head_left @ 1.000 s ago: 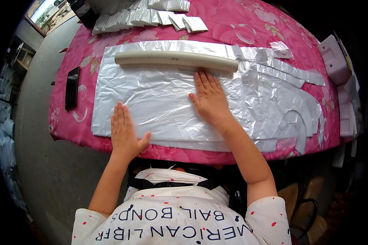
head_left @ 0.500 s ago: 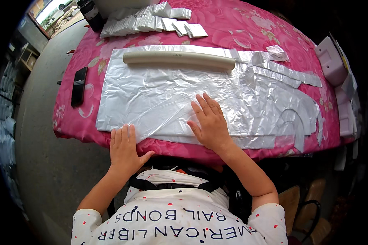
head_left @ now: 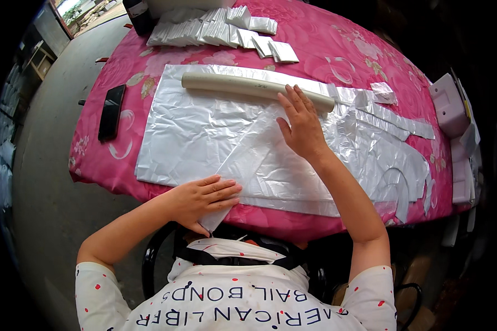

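A stack of thin, crinkled, whitish plastic bags (head_left: 176,132) with handle-like strips on its right end lies flat across the table. Over its front edge, my left hand (head_left: 207,199) rests with fingers stretched out on a folded corner of the film. A narrow flap of film hangs below that hand by the thumb. My right hand (head_left: 303,128) is open, farther back, with fingertips at the pale cardboard-like tube (head_left: 232,88). The tube lies across the rear of the stack. Between my hands, one film layer is folded diagonally.
Several small folded plastic packets (head_left: 221,30) stand in rows at the back. A black phone (head_left: 111,113) lies at the left on the pink flowered tablecloth (head_left: 94,160). A dark bottle (head_left: 139,16) stands at the far left corner. Pale plastic holders (head_left: 450,105) line the right edge.
My right hand has moved away from me to the tube. My left hand has shifted right and turned, fingers now pointing right. The diagonal fold in the film has moved.
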Demonstrator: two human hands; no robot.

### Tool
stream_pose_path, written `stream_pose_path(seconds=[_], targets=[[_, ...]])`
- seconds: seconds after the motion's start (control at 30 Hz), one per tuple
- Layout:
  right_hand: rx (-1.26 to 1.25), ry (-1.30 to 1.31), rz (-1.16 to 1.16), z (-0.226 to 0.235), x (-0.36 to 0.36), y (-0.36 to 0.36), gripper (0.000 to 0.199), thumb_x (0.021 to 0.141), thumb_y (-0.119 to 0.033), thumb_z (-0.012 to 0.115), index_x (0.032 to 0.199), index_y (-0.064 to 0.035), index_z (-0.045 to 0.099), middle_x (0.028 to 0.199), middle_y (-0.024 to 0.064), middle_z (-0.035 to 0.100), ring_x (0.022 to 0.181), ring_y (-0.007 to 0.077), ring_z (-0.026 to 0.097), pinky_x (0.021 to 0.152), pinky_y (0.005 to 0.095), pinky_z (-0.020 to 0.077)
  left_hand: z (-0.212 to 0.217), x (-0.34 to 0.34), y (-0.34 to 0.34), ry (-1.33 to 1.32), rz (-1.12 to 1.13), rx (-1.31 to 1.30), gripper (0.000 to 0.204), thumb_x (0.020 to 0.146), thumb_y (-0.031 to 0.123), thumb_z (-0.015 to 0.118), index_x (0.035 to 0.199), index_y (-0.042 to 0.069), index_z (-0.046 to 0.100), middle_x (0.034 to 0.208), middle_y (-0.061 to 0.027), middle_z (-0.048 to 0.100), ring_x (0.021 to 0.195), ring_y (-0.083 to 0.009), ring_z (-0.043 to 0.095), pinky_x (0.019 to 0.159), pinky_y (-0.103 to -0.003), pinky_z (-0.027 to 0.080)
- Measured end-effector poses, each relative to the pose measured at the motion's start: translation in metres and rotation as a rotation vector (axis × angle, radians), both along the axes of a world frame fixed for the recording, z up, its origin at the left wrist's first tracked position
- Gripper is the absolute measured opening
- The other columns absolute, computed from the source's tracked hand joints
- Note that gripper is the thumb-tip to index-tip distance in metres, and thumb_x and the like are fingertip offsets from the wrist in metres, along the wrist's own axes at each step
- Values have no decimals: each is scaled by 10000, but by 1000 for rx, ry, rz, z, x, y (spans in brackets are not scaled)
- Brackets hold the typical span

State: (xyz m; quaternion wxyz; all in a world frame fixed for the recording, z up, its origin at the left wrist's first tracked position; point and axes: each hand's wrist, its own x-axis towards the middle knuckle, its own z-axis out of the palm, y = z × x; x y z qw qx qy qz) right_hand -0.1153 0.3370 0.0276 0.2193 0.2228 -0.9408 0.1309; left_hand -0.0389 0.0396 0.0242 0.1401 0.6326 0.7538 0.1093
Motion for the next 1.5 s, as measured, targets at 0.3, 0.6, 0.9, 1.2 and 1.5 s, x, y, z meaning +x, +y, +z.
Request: stream_pose_path(seconds=[0.3, 0.6, 0.9, 1.2, 1.5], targets=[[98, -84, -107, 19, -60, 35, 478, 738, -213, 708, 1165, -60, 557, 1020, 115, 602, 980, 281, 550, 853, 402, 428, -22, 30, 9, 297, 180, -21, 572, 854, 170, 439, 1411, 144, 312, 1491, -122, 240, 1373, -253, 248, 1112, -407, 190], [14, -442, 231, 42, 57, 30, 473, 707, -136, 716, 1150, -82, 560, 1046, 83, 587, 970, 271, 550, 852, 380, 433, -35, 60, 53, 244, 501, 100, 595, 774, 112, 511, 1355, 99, 385, 1436, -213, 290, 1348, -351, 263, 1088, -500, 177], [-26, -267, 241, 14, -3, -10, 512, 685, -113, 712, 1174, -91, 560, 1058, 73, 592, 999, 269, 532, 898, 391, 417, -40, 62, 52, 466, 392, 59, 516, 850, 215, 475, 1356, 163, 390, 1444, -144, 325, 1347, -330, 281, 1097, -479, 172], [60, -57, 90, 6, -79, -39, 552, 720, -69, 642, 1257, -96, 515, 1241, 111, 520, 1210, 299, 425, 1019, 393, 352, -27, 51, 28, 262, 201, 224, 462, 845, 156, 482, 1294, 52, 458, 1394, -119, 406, 1288, -239, 398, 1064, -385, 316], [-80, -595, 642, 16, 66, -51, 601, 647, -13, 602, 1238, -17, 494, 1300, 141, 473, 1239, 312, 411, 1014, 395, 373, -20, 47, 13, -56, 367, 658, 336, 800, 104, 546, 1115, -6, 579, 1212, -134, 555, 1101, -259, 557, 944, -379, 467]])
